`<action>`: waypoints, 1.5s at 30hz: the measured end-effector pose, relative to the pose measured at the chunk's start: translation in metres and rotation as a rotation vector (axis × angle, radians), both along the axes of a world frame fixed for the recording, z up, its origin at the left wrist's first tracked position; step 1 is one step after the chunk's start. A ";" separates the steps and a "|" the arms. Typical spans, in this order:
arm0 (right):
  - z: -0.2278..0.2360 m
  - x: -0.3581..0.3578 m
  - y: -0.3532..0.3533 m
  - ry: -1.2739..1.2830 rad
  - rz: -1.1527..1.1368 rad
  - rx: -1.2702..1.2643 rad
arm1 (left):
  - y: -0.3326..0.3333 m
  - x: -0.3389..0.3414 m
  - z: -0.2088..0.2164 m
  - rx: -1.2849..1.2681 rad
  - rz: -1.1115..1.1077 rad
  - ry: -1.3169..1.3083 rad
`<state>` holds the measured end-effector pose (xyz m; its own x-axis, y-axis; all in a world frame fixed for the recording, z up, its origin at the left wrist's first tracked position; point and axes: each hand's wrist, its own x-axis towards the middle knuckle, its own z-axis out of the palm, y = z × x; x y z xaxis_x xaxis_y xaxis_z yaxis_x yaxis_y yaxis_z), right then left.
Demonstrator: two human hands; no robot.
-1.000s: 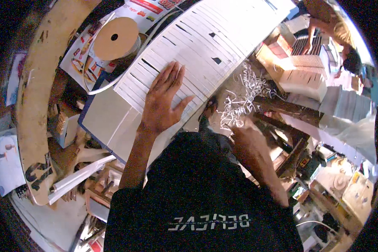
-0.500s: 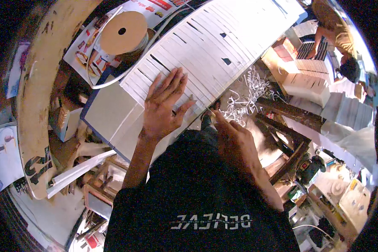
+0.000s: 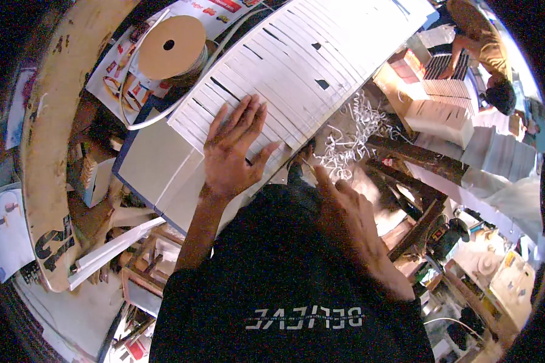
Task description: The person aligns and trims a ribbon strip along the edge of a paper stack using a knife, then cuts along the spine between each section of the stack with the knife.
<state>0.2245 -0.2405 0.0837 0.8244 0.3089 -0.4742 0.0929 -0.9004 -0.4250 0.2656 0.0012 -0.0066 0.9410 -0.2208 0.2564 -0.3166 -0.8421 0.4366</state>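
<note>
A long board (image 3: 157, 160) slants away from me, its far part covered by rows of white strips (image 3: 290, 78) laid side by side, with dark gaps between some. My left hand (image 3: 233, 151) lies flat on the strips near their close end, fingers spread. Just off the board's right edge, my right hand (image 3: 348, 209) is closed around a thin pointed tool (image 3: 309, 163). Only the slim tip shows beyond the fingers, so I cannot tell its exact kind. The tip stands apart from the strip ends.
A cardboard-sided spool (image 3: 171, 47) of white strip sits at the upper left on a printed sheet. Curled white offcuts (image 3: 357, 136) litter the floor to the right. Beyond them, another person (image 3: 478, 54) handles stacked blocks (image 3: 445, 91). A wooden plank (image 3: 48, 139) runs down the left.
My right hand has drawn back slightly to the right, taking the tool tip off the board's edge. My left hand stays flat on the strips. The whole view has shifted a little.
</note>
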 end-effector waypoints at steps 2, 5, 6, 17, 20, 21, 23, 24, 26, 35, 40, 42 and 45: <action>0.001 0.014 0.012 -0.029 0.011 -0.018 | -0.002 0.003 0.000 -0.010 -0.006 -0.008; 0.000 0.006 -0.002 -0.001 0.041 -0.113 | 0.000 0.001 0.002 -0.020 -0.007 -0.003; 0.001 0.006 -0.012 0.023 0.067 -0.145 | 0.002 0.000 0.001 -0.014 0.013 0.009; -0.023 -0.010 -0.008 -0.287 -0.085 0.264 | 0.009 -0.016 -0.006 -0.015 0.072 -0.057; -0.034 -0.009 0.000 -0.167 -0.014 0.354 | 0.008 -0.015 -0.004 -0.023 0.075 -0.050; -0.035 -0.008 -0.002 -0.165 -0.009 0.355 | 0.008 -0.015 -0.002 -0.030 0.075 -0.044; -0.035 -0.006 -0.003 -0.058 0.022 0.285 | 0.008 -0.014 -0.001 -0.030 0.076 -0.045; -0.035 -0.005 -0.002 -0.056 0.026 0.286 | 0.007 -0.014 -0.001 -0.031 0.071 -0.046; -0.036 -0.004 0.000 -0.069 0.021 0.269 | 0.007 -0.015 0.000 -0.034 0.076 -0.048; -0.040 -0.008 0.006 -0.215 0.009 0.250 | 0.009 -0.014 0.002 -0.022 0.057 -0.031; -0.036 -0.011 0.008 -0.172 -0.014 0.205 | 0.010 -0.016 0.002 -0.029 0.065 -0.034; -0.038 -0.012 0.006 -0.183 -0.016 0.203 | 0.010 -0.015 0.001 -0.032 0.059 -0.026; -0.037 -0.013 0.005 -0.200 0.000 0.277 | 0.009 -0.016 -0.001 -0.007 0.057 -0.021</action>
